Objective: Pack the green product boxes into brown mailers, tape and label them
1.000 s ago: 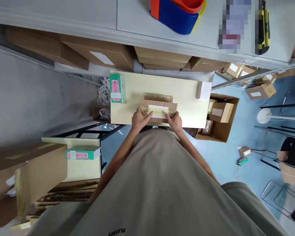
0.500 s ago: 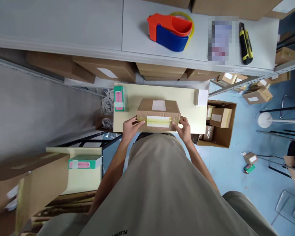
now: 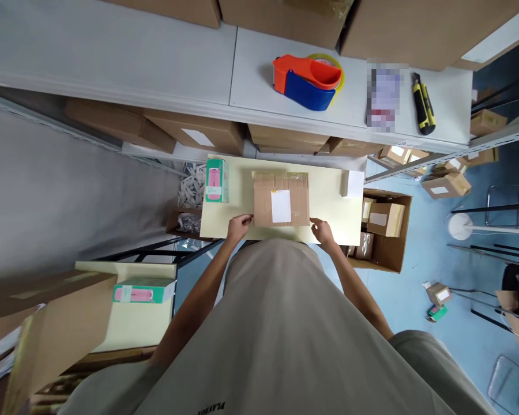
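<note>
A closed cardboard box (image 3: 260,199) lies on the pale yellow table. On the face turned up toward me is a white label (image 3: 281,206), and clear tape shows along the far edge. My left hand (image 3: 239,227) has its fingers closed at the near left corner of the box. At the near right corner, my right hand (image 3: 323,231) grips with finger and thumb. Both sets of fingertips touch the box sides; the underside is hidden. Left of it stands a green box with a pink bottle picture (image 3: 217,181), apart from my hands.
The table (image 3: 328,216) also bears a white block (image 3: 353,184) at right. On the shelf above lie an orange and blue tape dispenser (image 3: 307,83) and a yellow-black utility knife (image 3: 423,104). A large open carton (image 3: 395,256) with packed boxes stands right of the table.
The box has been turned: its side with the taped label faced me before, and now a broad labelled face does. My hands have slid to its near corners. The view has shifted slightly.
</note>
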### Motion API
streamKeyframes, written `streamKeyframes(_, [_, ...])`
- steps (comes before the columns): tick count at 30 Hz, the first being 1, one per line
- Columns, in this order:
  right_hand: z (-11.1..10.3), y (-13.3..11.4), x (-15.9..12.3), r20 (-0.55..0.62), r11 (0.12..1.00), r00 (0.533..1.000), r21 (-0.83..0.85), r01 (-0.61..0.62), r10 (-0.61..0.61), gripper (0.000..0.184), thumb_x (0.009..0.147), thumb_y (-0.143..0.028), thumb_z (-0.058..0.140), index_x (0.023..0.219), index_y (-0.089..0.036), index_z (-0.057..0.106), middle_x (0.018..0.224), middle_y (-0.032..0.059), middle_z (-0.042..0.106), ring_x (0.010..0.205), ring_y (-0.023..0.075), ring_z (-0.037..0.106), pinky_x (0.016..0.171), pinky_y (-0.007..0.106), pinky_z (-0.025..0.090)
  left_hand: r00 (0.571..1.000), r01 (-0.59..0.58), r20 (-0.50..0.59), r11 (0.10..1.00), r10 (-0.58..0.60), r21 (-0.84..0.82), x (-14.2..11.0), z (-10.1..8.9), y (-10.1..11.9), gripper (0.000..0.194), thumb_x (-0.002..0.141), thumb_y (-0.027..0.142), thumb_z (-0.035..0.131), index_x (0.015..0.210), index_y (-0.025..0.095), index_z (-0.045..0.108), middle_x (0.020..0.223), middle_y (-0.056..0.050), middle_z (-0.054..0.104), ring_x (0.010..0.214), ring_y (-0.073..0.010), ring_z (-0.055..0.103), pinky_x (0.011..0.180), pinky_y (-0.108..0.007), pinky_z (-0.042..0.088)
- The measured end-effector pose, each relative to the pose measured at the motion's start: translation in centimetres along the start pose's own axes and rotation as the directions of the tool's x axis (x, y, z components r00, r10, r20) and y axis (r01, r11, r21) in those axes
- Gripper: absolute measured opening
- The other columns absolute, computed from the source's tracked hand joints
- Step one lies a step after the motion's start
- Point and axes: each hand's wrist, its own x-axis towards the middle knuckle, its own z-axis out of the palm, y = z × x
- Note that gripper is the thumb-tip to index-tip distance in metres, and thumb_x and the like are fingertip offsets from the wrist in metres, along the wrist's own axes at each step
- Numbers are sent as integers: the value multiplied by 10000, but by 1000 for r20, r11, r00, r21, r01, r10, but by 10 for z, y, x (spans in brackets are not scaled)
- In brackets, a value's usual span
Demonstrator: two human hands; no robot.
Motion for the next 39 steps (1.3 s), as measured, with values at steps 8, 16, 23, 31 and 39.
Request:
streamKeyframes(8, [-17, -34, 65, -147, 895, 986, 446, -6, 79, 659, 976, -727, 637, 1250, -161, 833, 1276, 181, 856, 1082, 306, 836, 1068, 542, 697, 996, -86, -44, 992, 82, -92, 55, 5, 51, 401, 937, 316, 638, 1255, 141, 810, 1374, -175, 828, 1306, -302, 766, 1206, -474, 587])
streamKeyframes(16, [-42, -76, 8, -223, 826, 972, 560, 68, 70, 854, 1056, -888, 489, 1327, -141, 802, 1354, 222, 823, 1238, 347, 811, 1078, 539, 678, 999, -15, 39, 925, 33, -381, 10, -23, 75, 870, 1017, 908, 438, 1375, 178, 747, 1473, -227, 761, 1308, -334, 775, 1103, -469, 637])
streamKeyframes(23, [-33, -75, -5, -53, 950, 981, 263, -168, 188, 993, 983, -986, 466, 1366, -114, 746, 1258, 238, 832, 1162, 362, 828, 1018, 490, 661, 989, -101, 105, 995, 103, -26, -20, -14, 84, 854, 787, 872, 821, 1282, 181, 744, 1401, -221, 771, 1299, -359, 754, 1078, -435, 621])
streamKeyframes(31, [5, -114, -1, -128, 944, 969, -230, -235, 210, 1179, 943, -672, 794, 1771, 11, 307, 1460, 406, 673, 1243, 519, 765, 1038, 592, 607, 987, -21, -130, 875, 95, 485, -31, 35, 118, 1182, 776, 351, 953, 1750, 21, 370, 1532, -369, 660, 1307, -523, 749, 1077, -514, 583])
streamKeyframes(39, [-21, -88, -23, 49, 969, 993, -228, -98, 112, 835, 1100, -398, 348, 1828, -9, 226, 1010, 221, 836, 950, 423, 784, 968, 553, 598, 964, 62, -266, 982, -12, 179, -71, 6, 109, 681, 951, 262, 617, 1624, 173, 566, 1059, -92, 875, 1023, -340, 804, 976, -423, 576])
